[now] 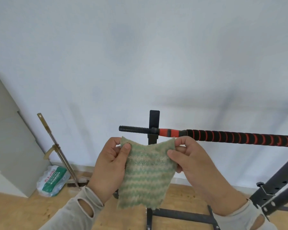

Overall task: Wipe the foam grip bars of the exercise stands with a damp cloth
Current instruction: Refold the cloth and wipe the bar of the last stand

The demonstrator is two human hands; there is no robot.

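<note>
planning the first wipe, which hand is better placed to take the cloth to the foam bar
Right, probably. The right hand pinches the cloth just below the foam bar, which runs off rightward; the left hand sits under its bare black end.

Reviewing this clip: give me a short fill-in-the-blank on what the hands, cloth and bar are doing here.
1. The cloth is striped cream and ____.
2. The left hand and right hand pinch its ____ corners.
3. The foam grip bar is black with ____ spiral stripes.
4. The cloth is ____ touching the bar.

Answers: green; top; red; not
</note>
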